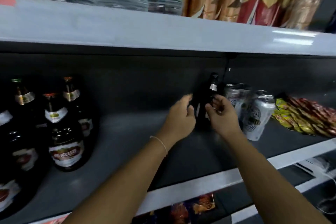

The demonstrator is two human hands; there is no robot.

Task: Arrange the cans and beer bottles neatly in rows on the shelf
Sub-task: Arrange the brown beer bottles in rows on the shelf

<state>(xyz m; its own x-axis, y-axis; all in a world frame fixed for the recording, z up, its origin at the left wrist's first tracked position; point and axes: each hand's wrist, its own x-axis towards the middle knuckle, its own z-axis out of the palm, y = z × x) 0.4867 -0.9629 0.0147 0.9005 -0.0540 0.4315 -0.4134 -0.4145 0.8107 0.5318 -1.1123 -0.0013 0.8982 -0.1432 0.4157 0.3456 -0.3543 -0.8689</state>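
A dark beer bottle (207, 100) stands upright on the shelf (127, 132), silver cans (254, 112) just beside it at 3 o'clock. The left hand (179, 114) curls loosely at its side, touching or not I cannot tell; the right hand (221, 112) pinches its shoulder.
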